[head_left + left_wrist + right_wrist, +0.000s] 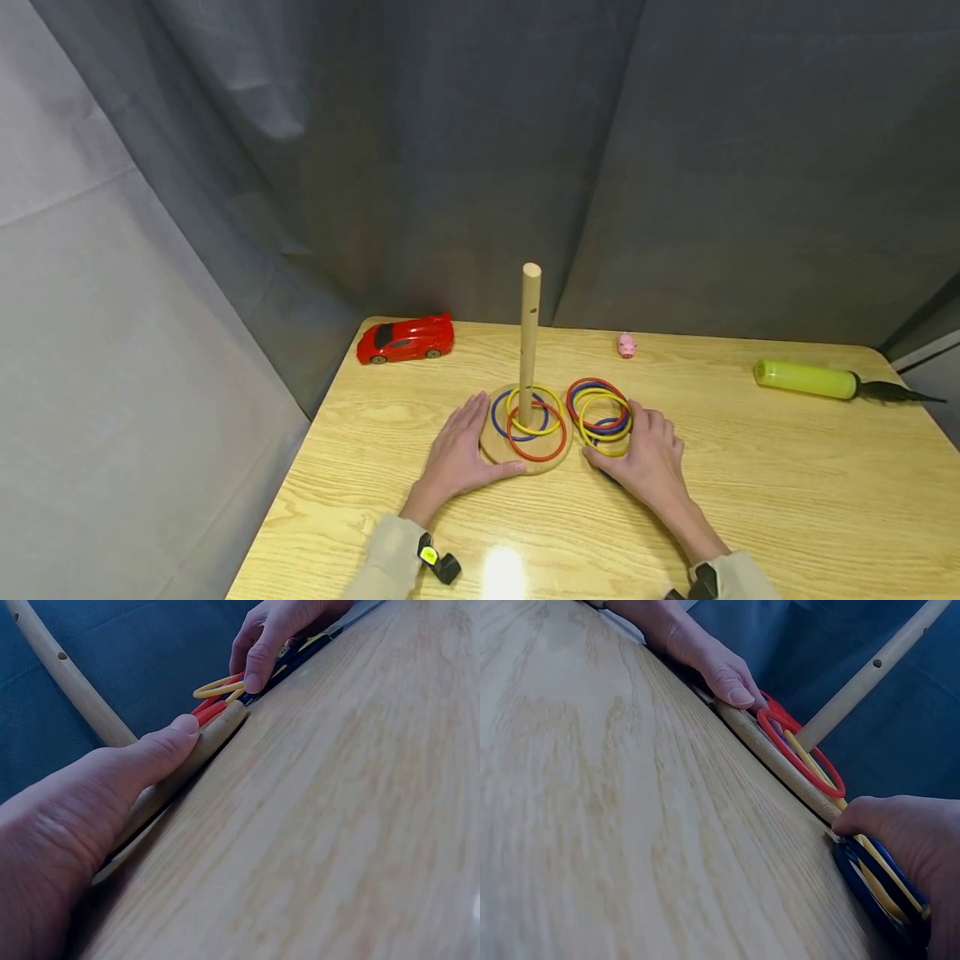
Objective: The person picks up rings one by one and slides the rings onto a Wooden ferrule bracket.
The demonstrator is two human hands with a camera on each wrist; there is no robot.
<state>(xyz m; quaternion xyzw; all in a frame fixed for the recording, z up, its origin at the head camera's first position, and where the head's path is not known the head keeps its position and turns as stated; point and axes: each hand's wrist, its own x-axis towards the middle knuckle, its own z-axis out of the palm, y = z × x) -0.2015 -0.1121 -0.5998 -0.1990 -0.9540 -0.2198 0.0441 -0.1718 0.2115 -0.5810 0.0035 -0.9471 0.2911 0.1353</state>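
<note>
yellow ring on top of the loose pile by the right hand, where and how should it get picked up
Probably pinch the yellow ring at its near rim, coming from the right hand side. It lies flat on top of the loose pile beside the wooden base, and its thin rim there is lifted slightly, leaving room for a fingertip under it.

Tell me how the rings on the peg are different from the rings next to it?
The peg rings circle the peg on its round base; the loose rings lie on the table. The left hand steadies the base; the right hand touches the loose rings. Both piles are red, yellow and blue.
</note>
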